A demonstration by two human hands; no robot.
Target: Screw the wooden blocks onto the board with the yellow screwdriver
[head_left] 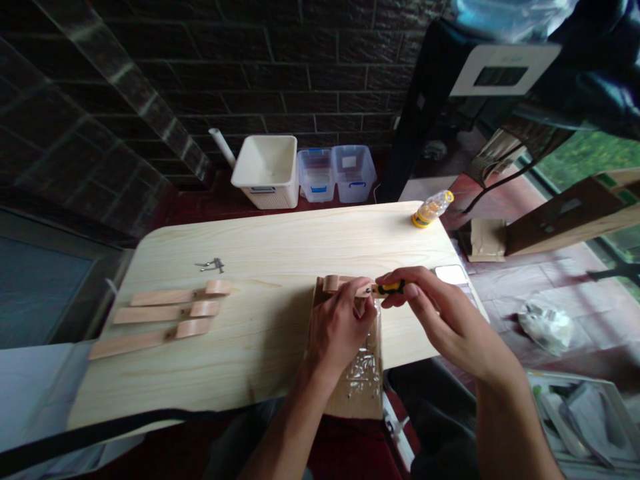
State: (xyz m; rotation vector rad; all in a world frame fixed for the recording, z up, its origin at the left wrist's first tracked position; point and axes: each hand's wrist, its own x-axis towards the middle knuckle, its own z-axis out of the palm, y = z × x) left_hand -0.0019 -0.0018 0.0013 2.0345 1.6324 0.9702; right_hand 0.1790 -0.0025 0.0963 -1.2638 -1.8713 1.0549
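Observation:
My left hand [345, 327] is closed around a tan strip with a curled loop [331, 284], pressing it on a cardboard block [356, 400] at the table's front edge. In my right hand [435, 300] is a short yellow-and-black screwdriver [391, 288], held sideways. Its tip points left at a small dark fastener [369, 291] on the strip, close to my left fingertips. Whether tip and fastener touch, I cannot tell. Part of the strip is hidden by my left fingers. Several similar tan strips [160, 312], each with a looped end, lie to the left.
Small metal pieces [215, 265] lie on the pale wooden table [270, 250]. A clear container with yellow ends [433, 208] stands at the back right corner, and a white flat object [451, 274] near the right edge. Beyond the table are a cream bin [265, 195] and two clear boxes [316, 190].

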